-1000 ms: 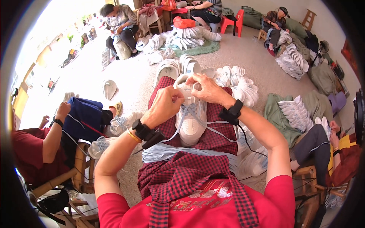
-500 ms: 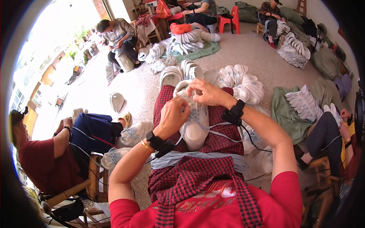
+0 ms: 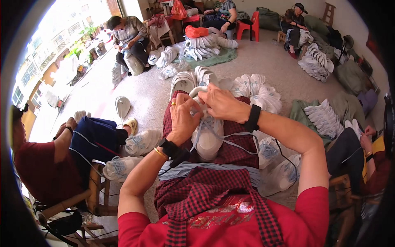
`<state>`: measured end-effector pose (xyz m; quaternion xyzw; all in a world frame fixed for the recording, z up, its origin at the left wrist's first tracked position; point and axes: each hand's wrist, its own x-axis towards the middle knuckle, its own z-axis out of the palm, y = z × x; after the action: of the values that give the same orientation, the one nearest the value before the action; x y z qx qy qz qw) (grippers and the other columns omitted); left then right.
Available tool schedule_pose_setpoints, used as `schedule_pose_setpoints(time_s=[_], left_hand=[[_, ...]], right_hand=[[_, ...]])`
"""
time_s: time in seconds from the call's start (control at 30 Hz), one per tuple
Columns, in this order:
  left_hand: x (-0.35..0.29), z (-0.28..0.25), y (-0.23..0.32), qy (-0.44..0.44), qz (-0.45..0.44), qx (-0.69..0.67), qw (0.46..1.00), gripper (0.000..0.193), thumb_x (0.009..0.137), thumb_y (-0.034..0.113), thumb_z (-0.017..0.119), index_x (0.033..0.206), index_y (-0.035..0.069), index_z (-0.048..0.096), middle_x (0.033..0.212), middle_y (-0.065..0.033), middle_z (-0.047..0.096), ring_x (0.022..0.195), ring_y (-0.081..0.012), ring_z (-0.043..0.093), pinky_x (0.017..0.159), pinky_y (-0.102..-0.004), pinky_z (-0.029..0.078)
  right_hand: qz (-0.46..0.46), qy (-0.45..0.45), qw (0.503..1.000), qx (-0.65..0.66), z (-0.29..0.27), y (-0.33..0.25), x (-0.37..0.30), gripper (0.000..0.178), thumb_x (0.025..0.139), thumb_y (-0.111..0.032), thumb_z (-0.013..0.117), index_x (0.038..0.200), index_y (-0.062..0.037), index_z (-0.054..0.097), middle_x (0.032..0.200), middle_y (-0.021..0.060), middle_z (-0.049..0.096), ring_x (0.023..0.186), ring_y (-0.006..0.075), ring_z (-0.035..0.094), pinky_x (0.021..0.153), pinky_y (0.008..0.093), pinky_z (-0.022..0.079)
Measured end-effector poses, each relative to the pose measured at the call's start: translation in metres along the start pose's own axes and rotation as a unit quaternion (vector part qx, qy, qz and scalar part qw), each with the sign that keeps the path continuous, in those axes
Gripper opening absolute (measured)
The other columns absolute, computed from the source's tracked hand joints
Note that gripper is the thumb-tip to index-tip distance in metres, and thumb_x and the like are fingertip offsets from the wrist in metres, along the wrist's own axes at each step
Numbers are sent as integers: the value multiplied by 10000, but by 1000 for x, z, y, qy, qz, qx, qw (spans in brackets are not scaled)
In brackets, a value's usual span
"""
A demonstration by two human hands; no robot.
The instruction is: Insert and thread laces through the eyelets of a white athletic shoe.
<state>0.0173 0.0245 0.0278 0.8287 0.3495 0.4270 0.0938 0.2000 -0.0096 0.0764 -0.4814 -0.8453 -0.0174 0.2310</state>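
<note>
A white sneaker (image 3: 207,145) lies across my lap on a red-and-black checked apron (image 3: 240,152), its toe toward me. Pale blue-grey shoelace (image 3: 240,145) runs loose from its front and loops out to the right. Over the shoe's ankle opening, my left hand (image 3: 185,118) has thumb and index finger pinched together. My right hand (image 3: 224,103) is bent over the same spot with its fingers closed near the upper eyelets. The fingertips nearly meet. What either hand pinches is hidden behind the fingers.
Rows of white shoes (image 3: 255,88) stand just beyond my knees. More sneakers (image 3: 142,142) lie to my left, others (image 3: 284,171) to my right. A person (image 3: 49,160) sits close on the left, another person (image 3: 370,148) on the right. Dark cables hang from my wristbands.
My left hand has moved up and turned, now pinching close beside the right hand. The right hand has shifted slightly, with its fingers lower over the shoe. The sneaker stays on my lap.
</note>
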Motion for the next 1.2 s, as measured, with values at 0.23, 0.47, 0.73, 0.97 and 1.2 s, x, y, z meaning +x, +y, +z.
schedule_pose_setpoints(time_s=[0.23,0.47,0.73,0.97,1.2], left_hand=[[-2,1,-2,29,-2,-7,1000,246,636,78,822,829,90,671,1054,-65,521,1051,-299,514,888,-424,400],[-3,-21,-18,28,28,-118,992,153,768,84,764,890,22,693,1035,-138,631,1010,-312,616,917,-406,481],[-2,-18,-11,50,61,-83,993,121,777,61,740,886,26,700,1037,-103,649,974,-307,630,902,-397,481],[5,-3,4,-23,48,-25,998,120,822,61,648,921,95,707,1013,-82,607,997,-322,533,804,-486,393],[46,-1,-2,-136,53,-47,988,91,798,80,656,798,11,714,752,-110,673,688,-271,662,655,-398,486]], right_hand=[[-51,-26,993,-100,20,-7,11,218,834,-114,644,982,41,609,978,230,667,1066,393,600,814,500,526],[-102,-84,966,-222,-31,-17,2,136,774,-11,593,904,28,606,969,196,655,1001,383,616,799,516,524],[41,15,974,-223,-136,92,-83,129,697,34,581,802,-4,518,782,151,500,819,357,516,716,431,442],[-32,52,997,-37,-57,67,-55,403,730,-27,610,1131,-58,586,925,114,576,936,290,566,880,391,462],[42,-130,979,153,-26,35,-18,624,770,-303,799,1279,-89,508,774,115,600,715,271,622,687,404,496]])
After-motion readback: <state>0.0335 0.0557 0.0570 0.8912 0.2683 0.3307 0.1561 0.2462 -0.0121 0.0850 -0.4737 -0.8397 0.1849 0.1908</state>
